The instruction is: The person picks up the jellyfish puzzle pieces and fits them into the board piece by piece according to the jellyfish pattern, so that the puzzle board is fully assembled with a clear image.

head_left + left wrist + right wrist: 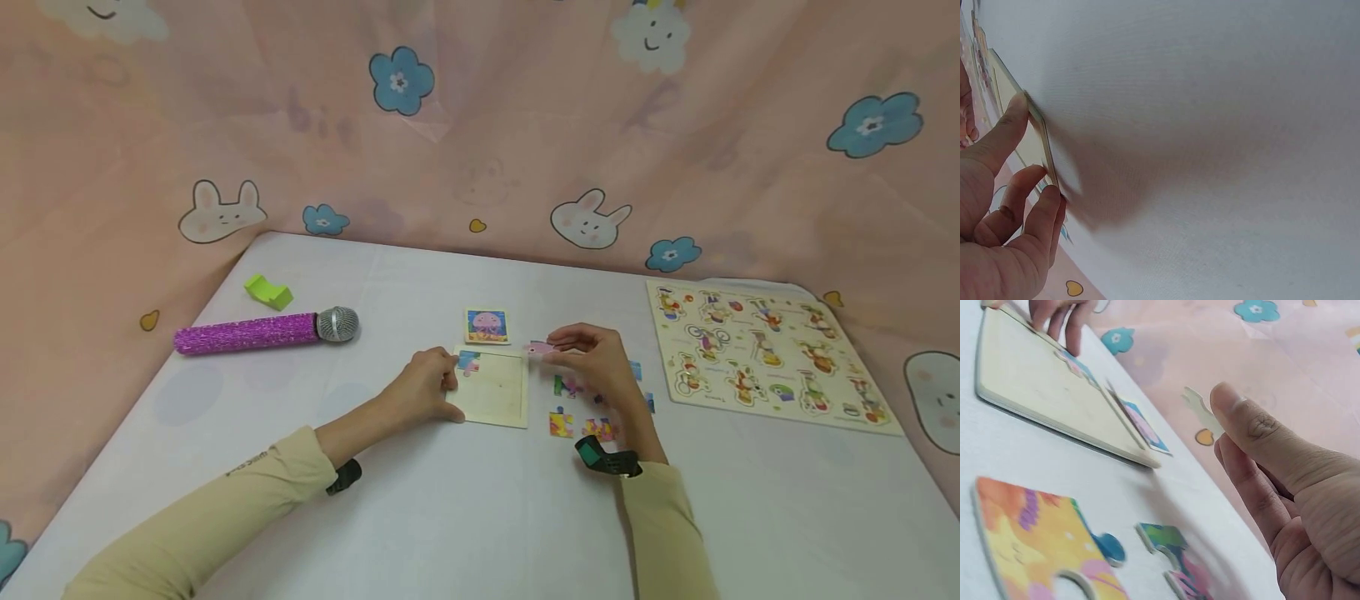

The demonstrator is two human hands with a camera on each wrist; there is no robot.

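Note:
My left hand (422, 387) holds the left edge of a shallow wooden puzzle tray (497, 396), thumb near the front corner and fingers farther back. In the tray's far left corner lies a blue and pink jigsaw piece (469, 360). My right hand (596, 358) pinches a pink jigsaw piece (539, 347) between thumb and fingers, above the tray's far right corner. In the right wrist view only a pale edge of this piece (1200, 407) shows. A jellyfish picture tile (487, 326) lies just behind the tray.
Several loose jigsaw pieces, including a yellow one (561, 423), lie right of the tray, partly under my right hand. A large wooden picture board (765, 358) lies farther right. At left are a purple glittery microphone (255, 333) and a green block (268, 292).

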